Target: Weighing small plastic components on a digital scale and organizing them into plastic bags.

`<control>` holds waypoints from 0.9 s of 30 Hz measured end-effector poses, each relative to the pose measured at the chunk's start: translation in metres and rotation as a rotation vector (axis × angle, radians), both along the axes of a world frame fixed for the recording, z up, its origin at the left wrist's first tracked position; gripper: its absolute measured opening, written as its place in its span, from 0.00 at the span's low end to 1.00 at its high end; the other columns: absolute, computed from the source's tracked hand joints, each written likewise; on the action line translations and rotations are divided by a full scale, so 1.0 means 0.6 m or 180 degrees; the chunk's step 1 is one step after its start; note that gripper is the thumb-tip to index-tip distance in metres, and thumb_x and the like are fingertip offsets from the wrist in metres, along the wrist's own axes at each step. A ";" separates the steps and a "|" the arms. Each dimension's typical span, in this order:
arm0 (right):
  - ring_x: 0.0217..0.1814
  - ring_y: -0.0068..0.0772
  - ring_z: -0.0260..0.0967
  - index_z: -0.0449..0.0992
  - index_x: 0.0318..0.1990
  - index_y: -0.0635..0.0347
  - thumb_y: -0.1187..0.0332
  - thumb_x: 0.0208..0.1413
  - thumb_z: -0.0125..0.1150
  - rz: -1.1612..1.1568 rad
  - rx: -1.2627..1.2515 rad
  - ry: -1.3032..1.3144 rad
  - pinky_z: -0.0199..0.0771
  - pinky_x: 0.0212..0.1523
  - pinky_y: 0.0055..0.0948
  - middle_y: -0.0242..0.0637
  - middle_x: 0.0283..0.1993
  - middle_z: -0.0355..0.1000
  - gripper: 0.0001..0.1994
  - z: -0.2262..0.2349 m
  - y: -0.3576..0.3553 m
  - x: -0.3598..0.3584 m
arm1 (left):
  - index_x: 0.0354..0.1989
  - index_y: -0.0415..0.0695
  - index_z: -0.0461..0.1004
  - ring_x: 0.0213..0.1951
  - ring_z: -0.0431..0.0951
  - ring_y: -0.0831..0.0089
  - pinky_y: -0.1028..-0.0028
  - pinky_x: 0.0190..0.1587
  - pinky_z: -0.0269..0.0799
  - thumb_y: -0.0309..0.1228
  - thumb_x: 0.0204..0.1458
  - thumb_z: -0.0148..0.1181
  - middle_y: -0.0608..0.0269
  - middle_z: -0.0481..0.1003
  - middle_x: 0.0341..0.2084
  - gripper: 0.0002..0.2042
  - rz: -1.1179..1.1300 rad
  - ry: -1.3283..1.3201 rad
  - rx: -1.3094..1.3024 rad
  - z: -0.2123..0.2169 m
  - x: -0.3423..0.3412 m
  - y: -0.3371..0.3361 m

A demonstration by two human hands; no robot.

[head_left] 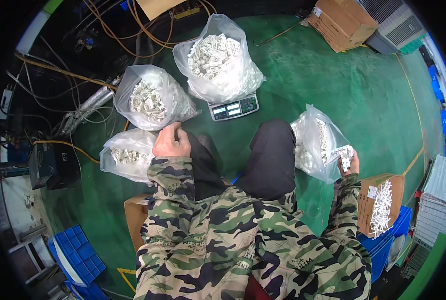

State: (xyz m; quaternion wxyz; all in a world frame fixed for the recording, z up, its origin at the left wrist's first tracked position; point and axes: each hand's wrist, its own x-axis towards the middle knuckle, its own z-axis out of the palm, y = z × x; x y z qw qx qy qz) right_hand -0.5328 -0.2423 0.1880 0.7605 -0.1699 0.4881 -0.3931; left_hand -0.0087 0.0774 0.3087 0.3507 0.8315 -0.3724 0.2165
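Note:
My right hand [352,166] holds a small cluster of white plastic parts [342,152] at the mouth of a clear plastic bag [308,160] to the right of my knees. More of the same parts fill that bag. On the left, my left hand [173,142] is closed, fingers curled in, against two more clear bags of white parts: an upper bag [175,107] and a lower bag [133,170]. Whatever its fingers grip is hidden. Ahead, a large full bag [223,82] sits on a digital scale [234,108].
A cardboard box [367,212] of thin white pieces stands at the lower right beside a blue crate [378,255]. Hoses and cables [73,75] hang by machinery at the left. Blue crates [78,252] lie lower left; another carton [340,25] is at the far right.

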 end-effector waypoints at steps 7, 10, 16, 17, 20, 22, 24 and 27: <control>0.20 0.26 0.75 0.77 0.37 0.53 0.58 0.61 0.60 0.0004 0.0203 0.0388 0.73 0.12 0.27 0.29 0.29 0.78 0.10 -0.049 -0.011 -0.002 | 0.31 0.44 0.80 0.31 0.81 0.58 0.64 0.34 0.76 0.21 0.45 0.61 0.57 0.80 0.27 0.06 0.0088 0.0131 0.0077 0.003 -0.003 0.002; 0.23 0.29 0.77 0.78 0.43 0.54 0.57 0.63 0.57 0.0141 0.0292 0.0391 0.77 0.15 0.28 0.31 0.31 0.79 0.12 -0.067 -0.015 0.004 | 0.35 0.44 0.82 0.32 0.83 0.57 0.65 0.36 0.77 0.25 0.49 0.61 0.54 0.81 0.29 0.06 0.0143 0.0231 0.0192 0.002 -0.002 0.005; 0.27 0.28 0.76 0.80 0.42 0.52 0.54 0.58 0.62 0.0445 0.0216 0.1336 0.76 0.23 0.32 0.30 0.32 0.79 0.14 -0.102 -0.025 -0.013 | 0.37 0.45 0.82 0.31 0.82 0.59 0.65 0.37 0.77 0.26 0.50 0.62 0.54 0.81 0.29 0.06 0.0212 0.0343 0.0201 -0.006 -0.007 0.005; 0.30 0.31 0.76 0.79 0.45 0.58 0.55 0.50 0.71 0.0435 0.0193 0.1102 0.76 0.26 0.31 0.34 0.35 0.79 0.20 -0.106 -0.025 -0.017 | 0.37 0.44 0.82 0.31 0.83 0.60 0.66 0.37 0.77 0.27 0.51 0.62 0.54 0.81 0.29 0.06 0.0224 0.0483 0.0231 -0.006 -0.007 0.006; 0.38 0.32 0.77 0.80 0.48 0.59 0.57 0.47 0.74 0.0465 0.0063 0.1187 0.76 0.36 0.34 0.36 0.42 0.79 0.23 -0.119 -0.033 -0.013 | 0.38 0.42 0.81 0.31 0.83 0.64 0.69 0.37 0.77 0.26 0.52 0.62 0.57 0.82 0.29 0.07 0.0234 0.0726 0.0332 -0.003 -0.004 0.007; 0.46 0.32 0.76 0.81 0.51 0.56 0.57 0.45 0.74 0.0666 -0.0069 0.1484 0.73 0.45 0.36 0.36 0.47 0.79 0.25 -0.124 -0.043 -0.005 | 0.38 0.42 0.81 0.31 0.83 0.64 0.69 0.37 0.77 0.26 0.51 0.61 0.57 0.81 0.29 0.07 0.0154 0.0557 0.0351 -0.002 -0.002 0.008; 0.52 0.33 0.73 0.81 0.52 0.55 0.57 0.44 0.75 0.0853 -0.0150 0.2015 0.70 0.51 0.36 0.37 0.51 0.78 0.26 -0.128 -0.055 0.006 | 0.38 0.42 0.81 0.31 0.83 0.63 0.68 0.37 0.77 0.26 0.51 0.61 0.56 0.81 0.29 0.07 0.0148 0.0472 0.0346 -0.003 -0.002 0.007; 0.57 0.36 0.70 0.82 0.52 0.56 0.57 0.43 0.75 0.1278 -0.0701 0.2680 0.68 0.56 0.35 0.39 0.53 0.78 0.26 -0.131 -0.066 0.025 | 0.38 0.43 0.81 0.32 0.83 0.61 0.67 0.37 0.77 0.25 0.51 0.61 0.56 0.81 0.29 0.07 0.0143 0.0435 0.0336 -0.006 -0.004 0.005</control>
